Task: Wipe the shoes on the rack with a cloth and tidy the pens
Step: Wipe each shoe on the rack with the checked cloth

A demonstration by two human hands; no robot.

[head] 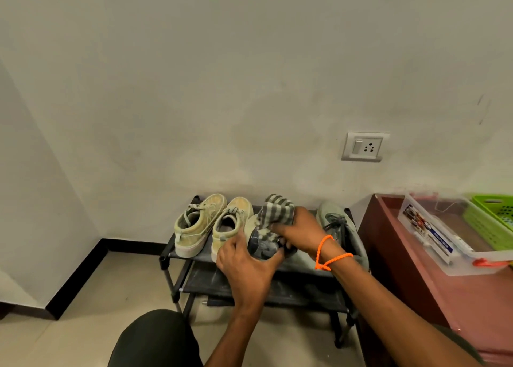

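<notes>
On the rack: a black metal shoe rack (pixel 177 252) was set against the wall, with a pair of beige lace-up sneakers (pixel 200 225) parked on its top shelf at the left.
Shoe in hand: a grey sneaker (pixel 262 246) was gripped at the heel by the left hand (pixel 244 266), just beside the beige pair.
Cloth: a grey-and-white striped cloth (pixel 274 214) was bunched up in the right hand (pixel 299 233) and pressed onto that shoe.
Other shoe: a second grey sneaker (pixel 336 222) was left at the right end.
Side bit: a clear plastic bin (pixel 458 244) was seen on a reddish cabinet (pixel 458 297).
</notes>
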